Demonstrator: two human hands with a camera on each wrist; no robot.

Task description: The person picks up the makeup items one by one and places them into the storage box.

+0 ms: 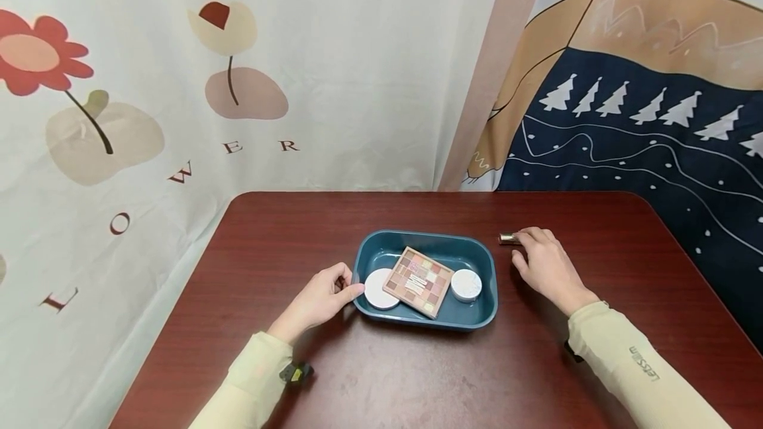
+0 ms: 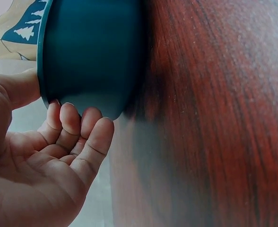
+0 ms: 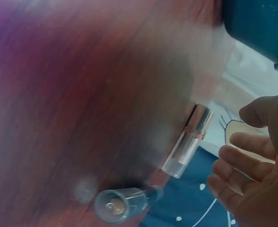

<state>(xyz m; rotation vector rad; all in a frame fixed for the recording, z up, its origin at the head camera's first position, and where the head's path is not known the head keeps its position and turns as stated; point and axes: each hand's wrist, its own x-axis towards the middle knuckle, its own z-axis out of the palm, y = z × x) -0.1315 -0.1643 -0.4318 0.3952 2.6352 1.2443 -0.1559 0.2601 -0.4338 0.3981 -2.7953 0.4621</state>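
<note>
A blue rectangular tray (image 1: pixel 417 320) stands on the table. My left hand (image 1: pixel 318 296) grips its left end, thumb at the rim and bent fingers against the outer wall (image 2: pixel 91 52). Inside lie a square eyeshadow palette (image 1: pixel 418 280), a flat white round case (image 1: pixel 375 291) partly under it, and a smaller white round jar (image 1: pixel 466 285) at the right. Beyond the tray's right end, my right hand (image 1: pixel 548 267) hovers over a small tube with a shiny gold cap (image 1: pixel 508 239). In the right wrist view the relaxed fingers stand apart from this clear-bodied tube (image 3: pixel 179 156).
A second clear-ended cylinder (image 3: pixel 120 204) lies near the tube, hidden by my hand in the head view. The dark red wooden table (image 1: pixel 298 230) reaches back to a printed curtain (image 1: pixel 357 85). Another dark blue patterned cloth (image 1: pixel 626 138) hangs at the right.
</note>
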